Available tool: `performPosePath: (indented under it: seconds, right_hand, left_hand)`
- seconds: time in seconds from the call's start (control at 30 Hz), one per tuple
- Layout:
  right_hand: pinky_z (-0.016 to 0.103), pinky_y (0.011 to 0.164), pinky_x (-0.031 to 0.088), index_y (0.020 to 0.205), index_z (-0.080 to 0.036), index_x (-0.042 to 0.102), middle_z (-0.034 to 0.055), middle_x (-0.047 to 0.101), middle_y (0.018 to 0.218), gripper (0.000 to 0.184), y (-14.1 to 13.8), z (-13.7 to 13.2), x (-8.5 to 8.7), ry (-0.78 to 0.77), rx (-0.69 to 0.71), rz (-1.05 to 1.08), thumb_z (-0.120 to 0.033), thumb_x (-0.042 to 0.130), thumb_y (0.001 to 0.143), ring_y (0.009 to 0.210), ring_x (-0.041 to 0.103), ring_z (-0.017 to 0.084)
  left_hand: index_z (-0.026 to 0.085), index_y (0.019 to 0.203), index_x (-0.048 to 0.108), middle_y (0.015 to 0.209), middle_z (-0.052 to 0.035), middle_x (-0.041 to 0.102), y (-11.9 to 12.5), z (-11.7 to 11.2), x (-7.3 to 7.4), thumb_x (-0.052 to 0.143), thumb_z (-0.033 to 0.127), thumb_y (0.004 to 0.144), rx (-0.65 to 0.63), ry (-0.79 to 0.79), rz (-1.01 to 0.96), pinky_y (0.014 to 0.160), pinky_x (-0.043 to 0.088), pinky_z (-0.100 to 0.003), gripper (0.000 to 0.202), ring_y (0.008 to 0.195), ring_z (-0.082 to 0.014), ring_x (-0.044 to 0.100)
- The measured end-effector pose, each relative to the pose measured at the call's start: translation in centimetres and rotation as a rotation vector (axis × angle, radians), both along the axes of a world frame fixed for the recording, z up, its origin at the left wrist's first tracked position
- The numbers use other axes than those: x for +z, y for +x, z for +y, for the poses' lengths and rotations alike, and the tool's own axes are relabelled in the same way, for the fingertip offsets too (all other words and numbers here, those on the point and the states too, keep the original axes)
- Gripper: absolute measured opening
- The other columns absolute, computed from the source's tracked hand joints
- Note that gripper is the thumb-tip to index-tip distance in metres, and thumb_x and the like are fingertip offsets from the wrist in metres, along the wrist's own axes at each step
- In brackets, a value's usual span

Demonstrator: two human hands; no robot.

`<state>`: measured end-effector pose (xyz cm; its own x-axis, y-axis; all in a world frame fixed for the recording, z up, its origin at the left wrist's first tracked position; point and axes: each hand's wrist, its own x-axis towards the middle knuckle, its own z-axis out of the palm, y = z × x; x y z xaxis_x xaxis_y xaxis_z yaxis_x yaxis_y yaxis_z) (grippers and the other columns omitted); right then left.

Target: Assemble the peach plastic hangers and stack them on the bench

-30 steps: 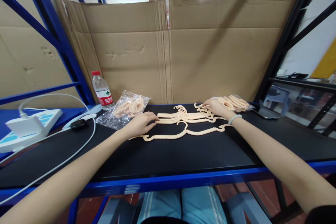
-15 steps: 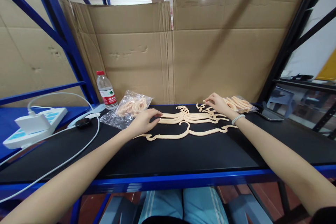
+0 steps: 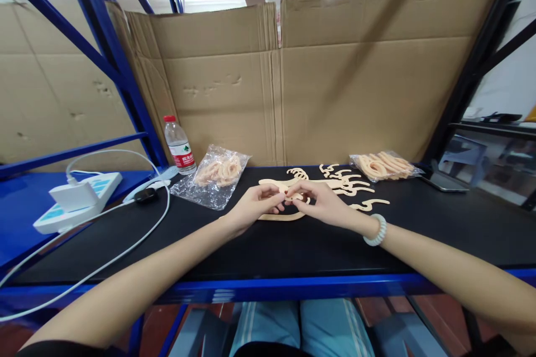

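Note:
My left hand and my right hand meet over the middle of the black tabletop, fingertips almost touching. Between them they pinch a small beige plastic hanger part, whose full shape the fingers hide. Beneath and behind the hands lie beige hanger arms, partly covered. A cluster of curved hooks sits just beyond the fingers. To the right, several wavy beige end pieces lie in a row, with another end piece nearer me.
A clear plastic bag with beige rings lies at the back left beside a red-capped water bottle. Another bag of beige parts is at the back right, near a phone-like dark slab. A power strip and white cables occupy the left.
My right hand has come from the row of end pieces to the middle. My left hand has moved right to meet it, and both now pinch a small part.

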<state>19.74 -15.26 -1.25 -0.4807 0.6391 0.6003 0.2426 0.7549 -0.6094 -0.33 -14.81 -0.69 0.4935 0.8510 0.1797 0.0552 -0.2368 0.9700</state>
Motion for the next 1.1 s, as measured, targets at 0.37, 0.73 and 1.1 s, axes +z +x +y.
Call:
performPosePath:
  seconds: [0.37,0.73,1.1]
  right_hand:
    - [0.03,0.07,0.046,0.086,-0.02,0.063,0.0048,0.069,0.085,0.012,5.7,4.1,1.2,0.149,-0.314,-0.297,-0.025,0.052,0.087,0.079,0.062,0.019]
    - [0.028,0.063,0.041,0.07,-0.018,0.067,0.005,0.064,0.075,0.01,6.7,6.6,-1.6,0.089,-0.397,-0.516,-0.026,0.066,0.076,0.071,0.059,0.019]
    - [0.029,0.064,0.048,0.1,-0.018,0.061,0.0029,0.063,0.078,0.027,8.4,4.8,2.1,0.018,-0.317,-0.194,-0.036,0.062,0.079,0.068,0.058,0.017]
  left_hand:
    - [0.016,0.082,0.047,0.076,-0.0064,0.071,-0.5,1.0,1.2,0.059,0.019,0.086,0.31,-0.126,-0.316,0.067,0.052,-0.026,0.013,0.062,-0.0115,0.066]
    - [0.012,0.079,0.056,0.06,-0.0001,0.063,-1.4,2.4,1.2,0.062,0.01,0.078,0.411,-0.127,-0.347,0.057,0.046,-0.018,0.006,0.053,-0.0062,0.058]
    - [0.012,0.078,0.061,0.067,0.0021,0.061,-1.9,2.5,1.1,0.072,0.013,0.071,0.397,-0.119,-0.424,0.058,0.045,-0.014,0.013,0.056,-0.0032,0.054]
